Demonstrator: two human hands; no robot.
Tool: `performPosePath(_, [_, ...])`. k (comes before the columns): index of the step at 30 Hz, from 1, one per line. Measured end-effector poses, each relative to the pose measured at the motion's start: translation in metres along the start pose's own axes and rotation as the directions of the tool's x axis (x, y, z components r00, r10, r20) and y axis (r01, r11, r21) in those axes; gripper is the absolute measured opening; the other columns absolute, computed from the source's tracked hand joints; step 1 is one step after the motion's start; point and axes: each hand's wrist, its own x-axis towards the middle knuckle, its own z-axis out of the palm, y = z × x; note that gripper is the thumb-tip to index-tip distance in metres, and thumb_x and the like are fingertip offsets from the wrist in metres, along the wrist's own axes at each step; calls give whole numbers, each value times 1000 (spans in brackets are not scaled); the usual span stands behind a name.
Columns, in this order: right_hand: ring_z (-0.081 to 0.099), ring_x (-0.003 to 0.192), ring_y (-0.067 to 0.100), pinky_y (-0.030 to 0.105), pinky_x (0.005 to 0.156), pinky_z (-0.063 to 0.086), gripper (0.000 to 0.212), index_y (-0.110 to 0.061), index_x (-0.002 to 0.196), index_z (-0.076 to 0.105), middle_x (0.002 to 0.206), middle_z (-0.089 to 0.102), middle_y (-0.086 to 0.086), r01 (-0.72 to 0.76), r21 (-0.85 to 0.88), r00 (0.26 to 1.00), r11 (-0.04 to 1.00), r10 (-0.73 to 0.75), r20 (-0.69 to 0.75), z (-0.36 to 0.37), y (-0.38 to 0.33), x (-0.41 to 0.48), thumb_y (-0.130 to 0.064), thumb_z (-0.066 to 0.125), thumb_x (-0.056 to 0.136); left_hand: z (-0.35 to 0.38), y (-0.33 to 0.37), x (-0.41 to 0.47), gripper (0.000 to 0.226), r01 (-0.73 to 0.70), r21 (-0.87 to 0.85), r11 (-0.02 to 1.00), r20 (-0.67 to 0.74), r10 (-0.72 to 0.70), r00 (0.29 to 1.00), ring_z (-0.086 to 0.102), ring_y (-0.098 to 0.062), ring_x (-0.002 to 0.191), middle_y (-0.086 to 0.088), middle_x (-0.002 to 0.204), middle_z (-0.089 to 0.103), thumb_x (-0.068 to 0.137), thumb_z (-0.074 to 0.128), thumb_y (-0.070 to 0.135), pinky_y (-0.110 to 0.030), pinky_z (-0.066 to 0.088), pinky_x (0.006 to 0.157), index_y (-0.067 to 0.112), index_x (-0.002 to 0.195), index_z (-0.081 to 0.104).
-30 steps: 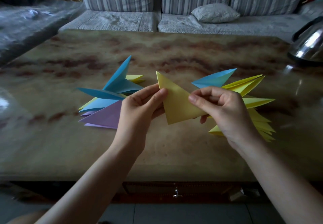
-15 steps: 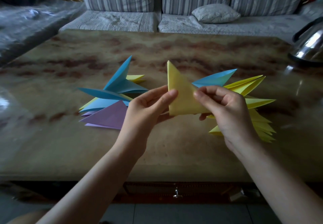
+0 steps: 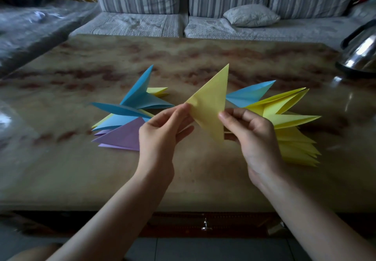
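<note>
Standing by the marble-look counter (image 3: 101, 169): striped sofa (image 3: 138, 22) & a small pillow (image 3: 251, 15) behind it, steel kettle (image 3: 360, 55) at the far right edge. A mixed pile (image 3: 130, 118) of folded blue, purple & yellow papers lies just beyond the left grip (image 3: 160, 132). A yellow pile (image 3: 293, 130) w/ one blue piece (image 3: 248, 96) sits behind the right grip (image 3: 252, 136), partly hidden by it.

The yellow triangle (image 3: 209, 106) is up in the air over the counter, between the 2 piles. The left grip pinches its left corner w/ thumb & fingers. The right grip pinches the right edge, w/ the lower point hanging beside that palm.

Vs. half a sec ago the triangle has turned: the top tip now leans up & right, and a point hangs low. Piles unchanged.
</note>
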Motion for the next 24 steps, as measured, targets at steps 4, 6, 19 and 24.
performPosePath(4, [65,73,14,25,67,56,6,-11,87,68,79,69,4,-36,-27,999,999,37,37,3,2,1,-9,70,81,-2,1,6,8,-118,129,985,-6,119,993,71,-12,74,-4,78,75,85,66,16,-20,55,67,13,88,72])
performPosePath(6, [63,80,11,22,70,53,26,-13,97,62,92,66,2,57,-57,998,997,-58,-10,-2,0,5,-15,76,76,-4,3,12,5,-239,296,925,47,236,971,70,-8,69,3,70,74,84,68,16,-18,54,64,17,83,73])
performPosePath(19, [41,104,16,14,91,29,4,-40,79,67,81,62,-5,514,-631,855,582,-291,429,-20,-20,21,-39,70,76,-4,5,7,6,-492,662,565,398,291,870,62,5,63,14,69,70,77,74,23,-11,46,57,21,82,76])
performPosePath(24, [62,81,11,9,74,42,4,-22,80,70,78,69,-4,489,-466,869,738,-369,329,-15,-18,16,-19,70,84,3,6,2,10,-416,575,705,303,289,908,62,10,70,25,64,67,77,73,25,-7,47,60,34,76,69])
